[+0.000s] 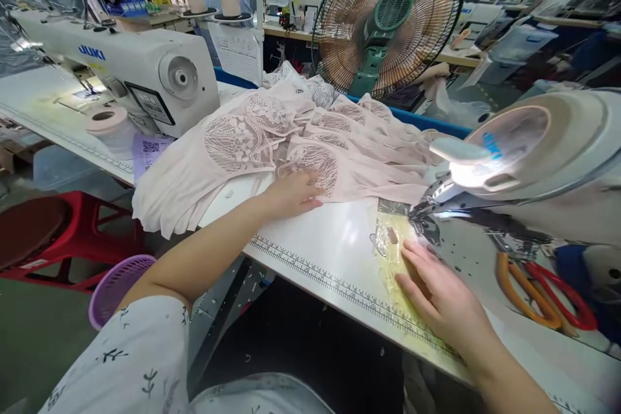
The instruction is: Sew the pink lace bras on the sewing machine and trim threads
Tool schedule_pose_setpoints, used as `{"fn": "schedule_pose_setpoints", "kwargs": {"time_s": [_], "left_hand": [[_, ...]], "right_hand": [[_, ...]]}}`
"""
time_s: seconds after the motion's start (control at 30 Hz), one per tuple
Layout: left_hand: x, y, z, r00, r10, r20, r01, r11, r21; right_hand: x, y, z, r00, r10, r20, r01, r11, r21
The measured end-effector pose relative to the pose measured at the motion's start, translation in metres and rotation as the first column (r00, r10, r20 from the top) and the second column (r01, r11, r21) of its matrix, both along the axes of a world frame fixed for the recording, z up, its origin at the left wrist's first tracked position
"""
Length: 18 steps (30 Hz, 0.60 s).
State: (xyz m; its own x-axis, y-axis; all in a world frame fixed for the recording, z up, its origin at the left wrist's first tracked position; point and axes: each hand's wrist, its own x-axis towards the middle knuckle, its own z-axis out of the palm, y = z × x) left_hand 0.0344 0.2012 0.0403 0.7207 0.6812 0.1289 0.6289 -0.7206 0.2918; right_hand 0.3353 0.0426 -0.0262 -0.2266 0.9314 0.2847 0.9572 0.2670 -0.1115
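Observation:
Pale pink garments with lace cups (310,165) lie in a heap across the white sewing table. My left hand (294,194) rests on the nearest lace cup, its fingers stretched out over the fabric. On the right, my right hand (439,288) lies with fingers extended on a yellow taped patch (391,259), just in front of the presser foot (424,223) of the near sewing machine (548,162). No garment shows under the right fingers.
Orange-handled scissors (526,291) and a red-handled pair (567,301) lie right of my right hand. Another sewing machine (145,71) and a thread cone (109,129) stand left. Behind the heap is a large fan (391,13). A red stool (72,239) and purple basket (119,284) are below left.

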Motion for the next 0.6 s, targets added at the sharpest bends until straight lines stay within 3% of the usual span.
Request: {"fn": "schedule_pose_setpoints", "kwargs": {"time_s": [0.07, 0.13, 0.23, 0.3, 0.43, 0.53, 0.6], "left_hand": [[-0.013, 0.006, 0.015, 0.976, 0.036, 0.214, -0.059, 0.993, 0.102], [-0.032, 0.019, 0.033, 0.923, 0.185, 0.338, -0.262, 0.945, 0.198], [-0.071, 0.045, 0.055, 0.763, 0.553, 0.336, -0.634, 0.741, 0.220], [-0.099, 0.060, 0.061, 0.662, 0.688, 0.297, -0.747, 0.638, 0.186], [-0.133, 0.076, 0.063, 0.616, 0.727, 0.303, -0.780, 0.617, 0.107], [-0.134, 0.076, 0.072, 0.591, 0.705, 0.392, -0.780, 0.623, 0.055], [-0.126, 0.069, 0.087, 0.574, 0.676, 0.462, -0.766, 0.643, 0.010]], "right_hand": [[0.001, 0.000, -0.001, 1.000, 0.009, 0.004, -0.009, 1.000, 0.013], [0.004, 0.001, -0.005, 1.000, 0.023, 0.019, -0.024, 0.999, 0.043], [0.009, 0.004, -0.012, 0.997, 0.068, 0.034, -0.071, 0.993, 0.094], [0.012, 0.006, -0.016, 0.996, 0.087, 0.031, -0.090, 0.990, 0.111], [0.011, 0.009, -0.017, 0.996, 0.070, 0.052, -0.075, 0.991, 0.113], [0.009, 0.009, -0.015, 0.997, 0.058, 0.049, -0.063, 0.991, 0.115], [0.007, 0.008, -0.014, 0.998, 0.055, 0.036, -0.059, 0.992, 0.114]]}}
